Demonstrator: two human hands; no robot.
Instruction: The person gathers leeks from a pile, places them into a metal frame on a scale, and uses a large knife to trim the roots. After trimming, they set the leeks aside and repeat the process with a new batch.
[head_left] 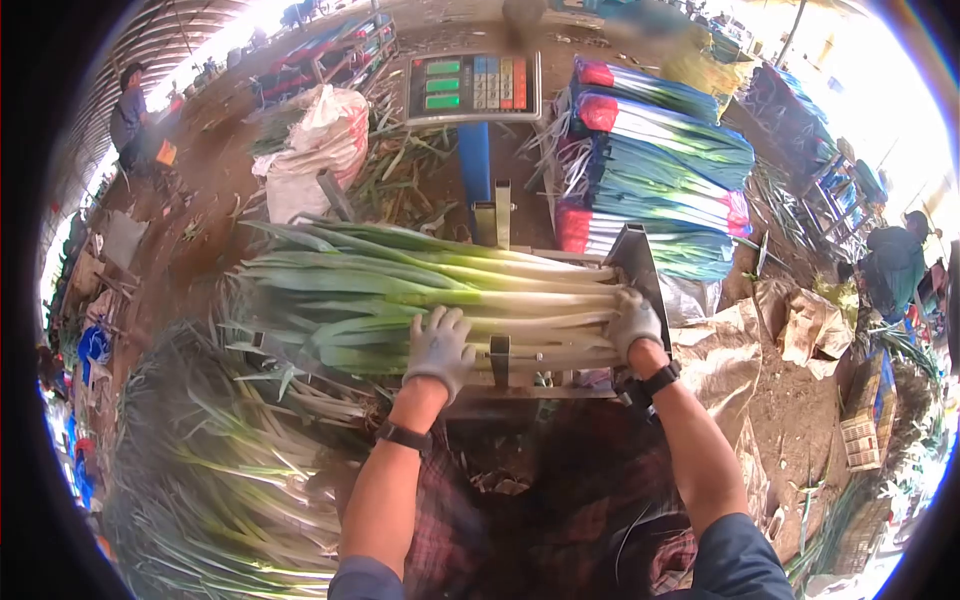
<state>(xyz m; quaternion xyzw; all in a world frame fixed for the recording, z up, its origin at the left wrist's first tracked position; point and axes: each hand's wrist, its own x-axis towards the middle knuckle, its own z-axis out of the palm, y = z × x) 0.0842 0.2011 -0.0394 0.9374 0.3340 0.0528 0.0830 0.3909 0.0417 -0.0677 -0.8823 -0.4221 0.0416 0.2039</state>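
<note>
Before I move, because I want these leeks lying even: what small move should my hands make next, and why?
Perhaps pat the leeks at their white ends with the right hand while the left hand steadies them. The right hand is at those ends, near the upright metal plate; the left lies farther along them; and I can't tell whether every end sits level.

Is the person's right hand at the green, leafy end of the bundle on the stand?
No, the right hand is at the white end of the leeks, beside the metal plate.
</note>
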